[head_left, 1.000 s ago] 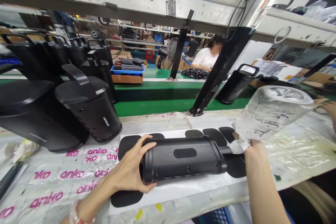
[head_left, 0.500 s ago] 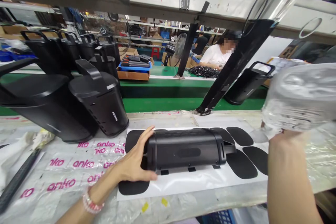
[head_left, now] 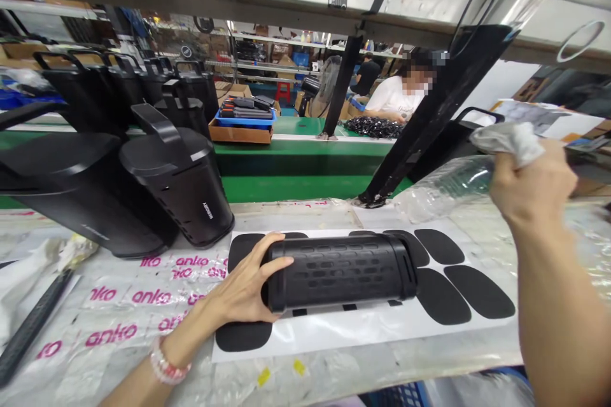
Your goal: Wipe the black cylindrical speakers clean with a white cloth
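Note:
A black portable speaker (head_left: pixel 341 272) lies on its side, its slotted face turned up towards me. My left hand (head_left: pixel 252 283) is closed around its left end, thumb underneath and fingers over the top. To the right, my right hand (head_left: pixel 537 181) is raised and closed on a crumpled white cloth (head_left: pixel 508 142). A clear plastic bottle (head_left: pixel 443 187) is tilted just left of that hand; I cannot tell whether the hand also touches it. Beneath the speaker is a white sheet (head_left: pixel 329 334) bearing several black rounded pads (head_left: pixel 480 291).
Upright black speakers (head_left: pixel 176 184) crowd the left side. A dark-handled brush (head_left: pixel 35 324) lies at the left edge. A slanted black post (head_left: pixel 429 114) rises behind the sheet. Beyond the green conveyor (head_left: pixel 296 187), a person in white (head_left: pixel 394 95) sits by black parts.
The speaker has rolled so its slotted face shows and its handle is out of sight. The bottle has moved left and away from me. The cloth in my right hand now shows.

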`<control>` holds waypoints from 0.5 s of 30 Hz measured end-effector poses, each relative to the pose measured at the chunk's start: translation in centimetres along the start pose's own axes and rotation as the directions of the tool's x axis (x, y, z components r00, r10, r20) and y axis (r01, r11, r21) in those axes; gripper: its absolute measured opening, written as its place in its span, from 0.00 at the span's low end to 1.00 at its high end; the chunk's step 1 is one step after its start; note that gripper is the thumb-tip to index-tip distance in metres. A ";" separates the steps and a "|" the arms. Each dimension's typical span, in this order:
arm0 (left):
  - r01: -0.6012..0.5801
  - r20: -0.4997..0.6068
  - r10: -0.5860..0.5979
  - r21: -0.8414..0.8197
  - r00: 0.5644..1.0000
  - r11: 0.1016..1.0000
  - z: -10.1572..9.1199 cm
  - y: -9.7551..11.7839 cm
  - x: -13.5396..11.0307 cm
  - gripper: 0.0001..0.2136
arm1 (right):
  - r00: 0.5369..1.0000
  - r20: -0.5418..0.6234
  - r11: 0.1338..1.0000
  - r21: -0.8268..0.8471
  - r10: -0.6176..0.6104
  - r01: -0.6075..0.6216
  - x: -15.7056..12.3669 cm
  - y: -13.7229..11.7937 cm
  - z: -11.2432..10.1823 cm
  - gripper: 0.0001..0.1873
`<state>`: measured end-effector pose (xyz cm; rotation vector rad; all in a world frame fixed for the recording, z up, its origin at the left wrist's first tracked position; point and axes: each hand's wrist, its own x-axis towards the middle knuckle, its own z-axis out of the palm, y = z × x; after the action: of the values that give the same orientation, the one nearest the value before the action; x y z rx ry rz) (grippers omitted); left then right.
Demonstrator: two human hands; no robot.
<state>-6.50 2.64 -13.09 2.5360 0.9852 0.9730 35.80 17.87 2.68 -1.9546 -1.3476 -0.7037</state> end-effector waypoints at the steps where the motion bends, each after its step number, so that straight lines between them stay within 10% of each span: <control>1: 0.028 0.006 -0.028 -0.021 1.000 0.999 0.1 -0.1 0.0 0.45 | 0.997 0.062 0.999 -0.026 -0.041 0.043 -0.1 -0.7 0.4 0.22; 6: 0.211 0.003 -0.213 -0.153 0.977 0.965 0.6 0.3 0.1 0.46 | 0.969 0.191 0.987 -0.009 -0.154 0.158 -0.4 -1.7 2.3 0.24; 10: 0.246 -0.055 -0.259 -0.176 0.964 0.953 0.9 0.5 0.2 0.43 | 0.997 0.036 0.989 -0.129 -0.074 0.078 -0.2 -2.0 0.8 0.24; 15: 0.380 -0.025 -0.390 -0.172 0.921 0.909 1.0 0.6 0.3 0.56 | 0.951 -0.109 0.911 0.273 -0.291 0.310 -8.9 -7.5 -2.9 0.23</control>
<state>-5.34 2.39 -13.44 2.0787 1.3016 0.9653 25.61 12.29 -0.40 -1.4991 -1.6303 -0.6633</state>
